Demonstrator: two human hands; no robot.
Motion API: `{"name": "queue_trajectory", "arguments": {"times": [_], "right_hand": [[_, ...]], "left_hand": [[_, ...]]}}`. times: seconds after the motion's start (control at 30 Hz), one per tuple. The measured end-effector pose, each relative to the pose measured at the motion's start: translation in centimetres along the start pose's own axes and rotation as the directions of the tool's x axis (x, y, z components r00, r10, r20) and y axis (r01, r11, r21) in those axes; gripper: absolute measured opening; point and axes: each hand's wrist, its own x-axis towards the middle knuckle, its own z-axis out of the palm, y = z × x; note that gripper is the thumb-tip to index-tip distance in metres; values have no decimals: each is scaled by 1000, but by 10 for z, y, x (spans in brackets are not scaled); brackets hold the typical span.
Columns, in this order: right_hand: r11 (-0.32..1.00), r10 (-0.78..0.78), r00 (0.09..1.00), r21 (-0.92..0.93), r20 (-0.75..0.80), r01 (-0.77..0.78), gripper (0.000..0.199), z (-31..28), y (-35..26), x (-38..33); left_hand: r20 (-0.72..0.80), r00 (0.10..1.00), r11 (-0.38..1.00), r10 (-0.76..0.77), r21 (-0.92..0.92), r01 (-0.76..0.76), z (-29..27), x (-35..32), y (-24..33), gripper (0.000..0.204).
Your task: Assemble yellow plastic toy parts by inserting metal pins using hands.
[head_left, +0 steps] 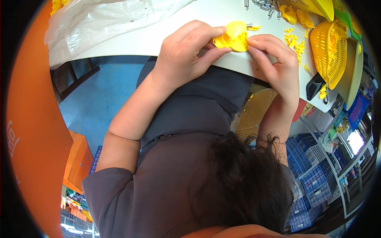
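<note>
A glossy yellow plastic part (235, 31), with a rounded dome and a curved lower rim, is held between my hands just above the table's near edge. On its left side, the thumb and index finger of my left hand (185, 53) are pinched against it. My right hand (278, 59) has its thumb and fingertips closed on the part's right edge; whether a smaller piece sits between those fingertips I cannot tell. Right behind the part lie a small metal cylinder (249, 25) and a thin yellow piece (254, 28).
The white table (131, 43) carries a clear plastic bag (99, 23) at left. Several metal cylinders (266, 5) lie at the back. Small yellow pieces (293, 43) are scattered near a yellow basket (317, 43) at right. Blue crates (315, 180) stand lower right; an orange panel (35, 119) rises at left.
</note>
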Motion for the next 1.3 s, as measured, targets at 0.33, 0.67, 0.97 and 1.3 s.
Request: {"name": "queue_trajectory", "arguments": {"times": [0.33,0.67,0.97,1.3], "right_hand": [[1000,13,1000,-6,-24,-14,11,7,1,-5],[990,142,897,53,-419,-132,19,-41,14,-14],[645,384,559,-220,-735,-732,31,-244,125,-57],[772,488,836,-322,-251,-547,36,-211,77,-10]], "left_hand": [[4,1000,1000,8,-14,-8,0,2,0,34],[100,978,982,-185,39,182,-11,12,11,35],[224,933,937,-281,-145,317,-17,10,9,41],[247,917,910,-312,-200,363,-17,13,10,40]]}}
